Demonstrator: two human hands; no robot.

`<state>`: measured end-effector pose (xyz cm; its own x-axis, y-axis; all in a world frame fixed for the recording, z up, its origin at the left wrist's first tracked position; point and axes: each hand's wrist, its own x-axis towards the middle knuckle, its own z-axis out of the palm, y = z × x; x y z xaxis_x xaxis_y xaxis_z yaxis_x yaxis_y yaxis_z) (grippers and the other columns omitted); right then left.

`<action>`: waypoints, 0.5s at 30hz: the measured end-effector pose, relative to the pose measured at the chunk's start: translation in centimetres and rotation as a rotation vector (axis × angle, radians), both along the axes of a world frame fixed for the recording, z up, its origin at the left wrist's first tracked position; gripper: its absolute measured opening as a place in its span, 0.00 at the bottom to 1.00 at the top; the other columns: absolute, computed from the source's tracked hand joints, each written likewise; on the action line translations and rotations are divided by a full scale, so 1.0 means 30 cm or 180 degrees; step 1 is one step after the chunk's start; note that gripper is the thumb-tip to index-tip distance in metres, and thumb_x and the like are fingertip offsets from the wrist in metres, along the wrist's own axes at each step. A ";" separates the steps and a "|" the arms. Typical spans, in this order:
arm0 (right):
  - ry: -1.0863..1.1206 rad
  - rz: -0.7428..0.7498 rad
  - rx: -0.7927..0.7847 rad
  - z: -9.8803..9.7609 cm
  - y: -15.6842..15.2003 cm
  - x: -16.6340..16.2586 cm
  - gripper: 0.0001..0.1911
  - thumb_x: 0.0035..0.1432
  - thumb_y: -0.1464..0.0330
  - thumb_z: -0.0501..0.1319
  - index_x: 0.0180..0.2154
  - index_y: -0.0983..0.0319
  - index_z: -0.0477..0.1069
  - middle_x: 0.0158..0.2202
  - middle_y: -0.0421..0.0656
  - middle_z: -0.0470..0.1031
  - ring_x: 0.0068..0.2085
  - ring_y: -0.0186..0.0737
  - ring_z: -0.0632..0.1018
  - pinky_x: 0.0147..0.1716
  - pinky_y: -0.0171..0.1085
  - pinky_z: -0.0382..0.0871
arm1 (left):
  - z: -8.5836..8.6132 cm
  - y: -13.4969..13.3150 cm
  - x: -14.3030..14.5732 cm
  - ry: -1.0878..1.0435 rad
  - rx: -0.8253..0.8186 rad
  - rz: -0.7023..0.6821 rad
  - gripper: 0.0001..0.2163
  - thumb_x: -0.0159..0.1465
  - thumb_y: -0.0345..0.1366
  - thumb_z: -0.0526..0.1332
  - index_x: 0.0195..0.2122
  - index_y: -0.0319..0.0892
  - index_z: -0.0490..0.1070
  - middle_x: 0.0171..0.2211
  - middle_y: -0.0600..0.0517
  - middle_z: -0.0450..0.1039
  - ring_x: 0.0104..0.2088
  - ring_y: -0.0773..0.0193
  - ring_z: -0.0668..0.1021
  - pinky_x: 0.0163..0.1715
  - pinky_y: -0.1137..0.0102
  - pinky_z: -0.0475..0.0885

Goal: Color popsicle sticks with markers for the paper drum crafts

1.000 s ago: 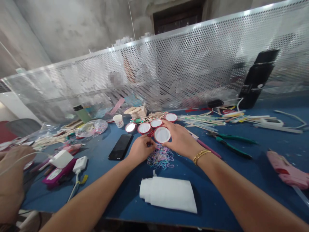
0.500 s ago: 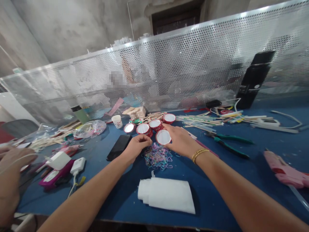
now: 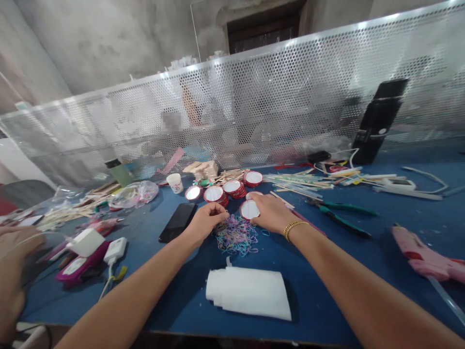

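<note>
My right hand (image 3: 271, 212) is closed on the edge of a round white disc with a red rim (image 3: 250, 209). Its fingers hide the disc's right side. Similar red-rimmed discs stand in stacks just beyond, among them one stack (image 3: 214, 194) and another (image 3: 232, 187). Thumb and fingers of my left hand (image 3: 209, 218) are pinched together at the left edge of a heap of thin pastel loops (image 3: 238, 236). What lies in that pinch is too small to make out. A folded white cloth (image 3: 249, 293) lies nearer to me.
A black phone (image 3: 178, 223) lies left of my left hand, a paper cup (image 3: 175, 183) behind it. Green-handled pliers (image 3: 343, 215), thin sticks (image 3: 298, 183) and a pink glue gun (image 3: 425, 254) are at right. Another person's hand (image 3: 16, 249) is at far left.
My right hand has shifted the disc slightly right and towards me, away from the stacks. My left hand stays pinched in nearly the same place. The view has moved a little.
</note>
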<state>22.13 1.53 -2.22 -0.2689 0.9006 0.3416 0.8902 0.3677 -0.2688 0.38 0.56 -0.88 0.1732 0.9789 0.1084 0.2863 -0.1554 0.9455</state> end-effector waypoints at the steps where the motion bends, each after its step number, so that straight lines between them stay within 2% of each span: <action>1: 0.0018 0.0011 0.0022 0.002 -0.003 -0.001 0.33 0.46 0.66 0.70 0.55 0.61 0.67 0.54 0.54 0.75 0.54 0.57 0.73 0.52 0.53 0.63 | 0.000 0.000 0.000 -0.0019 -0.0013 -0.0007 0.13 0.50 0.42 0.69 0.27 0.40 0.69 0.21 0.57 0.67 0.22 0.71 0.66 0.22 0.74 0.57; 5: 0.0112 0.0129 0.0165 0.025 -0.023 -0.015 0.27 0.52 0.63 0.66 0.55 0.60 0.69 0.57 0.51 0.73 0.58 0.56 0.70 0.55 0.55 0.61 | -0.001 -0.002 0.001 -0.0130 -0.0092 0.0004 0.15 0.48 0.44 0.70 0.27 0.40 0.68 0.22 0.58 0.67 0.22 0.72 0.65 0.21 0.75 0.58; 7: 0.0252 0.0230 0.0283 0.040 -0.033 -0.027 0.22 0.55 0.62 0.64 0.52 0.58 0.73 0.55 0.48 0.75 0.57 0.54 0.70 0.55 0.55 0.61 | -0.002 -0.004 0.001 -0.0185 -0.0134 -0.0015 0.16 0.47 0.45 0.71 0.28 0.41 0.68 0.22 0.58 0.66 0.21 0.72 0.65 0.21 0.74 0.59; 10: 0.0651 0.0468 0.0349 0.059 -0.047 -0.047 0.13 0.57 0.63 0.64 0.44 0.57 0.78 0.46 0.45 0.80 0.51 0.48 0.75 0.52 0.50 0.65 | -0.004 -0.008 0.005 -0.0174 -0.0123 -0.0084 0.18 0.46 0.45 0.73 0.28 0.41 0.68 0.22 0.59 0.65 0.21 0.72 0.65 0.20 0.74 0.60; 15: 0.1254 0.0825 -0.0027 0.072 -0.068 -0.078 0.07 0.57 0.66 0.64 0.37 0.57 0.80 0.38 0.42 0.83 0.41 0.41 0.80 0.45 0.41 0.68 | -0.006 -0.016 0.016 -0.0059 0.0033 -0.0270 0.18 0.48 0.46 0.72 0.28 0.40 0.67 0.21 0.59 0.65 0.21 0.72 0.65 0.21 0.74 0.59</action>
